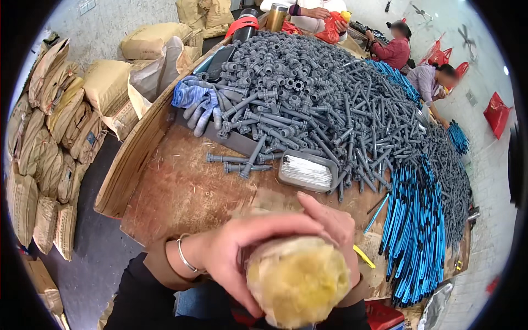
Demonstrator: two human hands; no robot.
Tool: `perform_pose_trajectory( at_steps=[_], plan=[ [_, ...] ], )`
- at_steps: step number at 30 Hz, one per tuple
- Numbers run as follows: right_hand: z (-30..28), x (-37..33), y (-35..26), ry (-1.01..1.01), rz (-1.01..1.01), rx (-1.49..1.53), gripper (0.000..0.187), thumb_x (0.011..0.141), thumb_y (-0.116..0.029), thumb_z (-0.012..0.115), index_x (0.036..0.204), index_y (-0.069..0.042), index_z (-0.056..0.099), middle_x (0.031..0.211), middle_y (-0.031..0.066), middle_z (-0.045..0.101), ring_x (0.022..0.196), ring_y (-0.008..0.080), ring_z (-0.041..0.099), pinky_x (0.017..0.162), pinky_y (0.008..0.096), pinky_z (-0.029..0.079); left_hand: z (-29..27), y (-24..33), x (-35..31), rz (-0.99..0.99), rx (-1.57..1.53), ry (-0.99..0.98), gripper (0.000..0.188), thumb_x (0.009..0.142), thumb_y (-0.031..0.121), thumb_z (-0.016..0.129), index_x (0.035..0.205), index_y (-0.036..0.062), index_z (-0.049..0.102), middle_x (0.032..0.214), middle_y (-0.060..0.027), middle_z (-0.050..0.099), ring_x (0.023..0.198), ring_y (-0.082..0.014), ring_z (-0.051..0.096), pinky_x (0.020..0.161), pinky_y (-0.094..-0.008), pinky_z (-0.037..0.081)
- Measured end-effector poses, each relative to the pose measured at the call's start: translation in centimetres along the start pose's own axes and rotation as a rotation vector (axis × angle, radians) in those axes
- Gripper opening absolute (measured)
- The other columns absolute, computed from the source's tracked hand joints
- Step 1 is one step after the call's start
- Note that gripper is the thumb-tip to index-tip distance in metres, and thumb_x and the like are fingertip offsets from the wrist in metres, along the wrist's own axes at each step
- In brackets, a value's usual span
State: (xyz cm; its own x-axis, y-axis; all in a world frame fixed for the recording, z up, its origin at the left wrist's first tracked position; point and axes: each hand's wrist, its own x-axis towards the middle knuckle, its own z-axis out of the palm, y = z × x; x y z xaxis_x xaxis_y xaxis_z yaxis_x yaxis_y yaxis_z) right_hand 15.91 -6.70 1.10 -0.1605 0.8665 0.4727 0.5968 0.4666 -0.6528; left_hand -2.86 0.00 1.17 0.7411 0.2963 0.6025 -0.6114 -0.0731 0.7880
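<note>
Close to the camera is a rounded, rough thing, yellow in the middle and pale at its edges [300, 280]; its kind I cannot make out. My left hand [236, 247] curls round its left side and top, a bangle on the wrist. On the other side my right hand [336, 228] presses against it, its lower part hidden behind the thing. Beyond both hands, a clear plastic tub [308, 171] of thin white sticks stands on the wooden table [170, 192]. A few grey plastic pipe fittings [247, 162] lie loose beside the tub.
A big heap of grey fittings [308, 82] fills the table's far side. Blue-and-black strips [415, 236] hang over the right edge, near a yellow-handled tool [364, 256]. Gloves [198, 104] lie at the far left. Sacks [41, 143] line the wall; several people sit beyond.
</note>
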Motion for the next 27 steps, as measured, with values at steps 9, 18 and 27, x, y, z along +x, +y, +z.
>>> perform_pose_trajectory(
  at_steps=[9, 18, 27],
  plan=[
    [1.7, 0.8, 1.4, 0.168, -0.235, -0.103, 0.022, 0.07, 0.008, 0.055, 0.088, -0.001, 0.063, 0.094, 0.0169, 0.062, 0.073, 0.0314, 0.062, 0.06, 0.0336, 0.05, 0.2, 0.1, 0.3, 0.131, -0.102, -0.135, 0.065, 0.079, 0.028, 0.071, 0.131, 0.0029, 0.04, 0.123, -0.0328, 0.046, 0.106, -0.0427, 0.055, 0.089, -0.0446, 0.045],
    [2.7, 0.4, 1.0, 0.174, -0.169, -0.071, 0.021, 0.069, 0.005, 0.061, 0.09, 0.0, 0.064, 0.098, 0.018, 0.062, 0.076, 0.0291, 0.062, 0.064, 0.0329, 0.05, 1.0, 0.2, -0.1, 0.142, -0.162, -0.067, 0.053, 0.087, 0.021, 0.062, 0.133, 0.0096, 0.037, 0.122, -0.0387, 0.045, 0.106, -0.0452, 0.054, 0.086, -0.049, 0.045],
    [2.8, 0.3, 1.1, 0.249, -0.073, -0.094, 0.029, 0.076, 0.003, 0.061, 0.105, 0.004, 0.059, 0.102, 0.0212, 0.061, 0.084, 0.0331, 0.063, 0.072, 0.0359, 0.051, 2.0, 0.3, -0.4, 0.108, -0.42, 0.263, 0.048, 0.087, 0.017, 0.062, 0.129, 0.0058, 0.04, 0.124, -0.0331, 0.046, 0.108, -0.0421, 0.054, 0.091, -0.0463, 0.046]
  ],
)
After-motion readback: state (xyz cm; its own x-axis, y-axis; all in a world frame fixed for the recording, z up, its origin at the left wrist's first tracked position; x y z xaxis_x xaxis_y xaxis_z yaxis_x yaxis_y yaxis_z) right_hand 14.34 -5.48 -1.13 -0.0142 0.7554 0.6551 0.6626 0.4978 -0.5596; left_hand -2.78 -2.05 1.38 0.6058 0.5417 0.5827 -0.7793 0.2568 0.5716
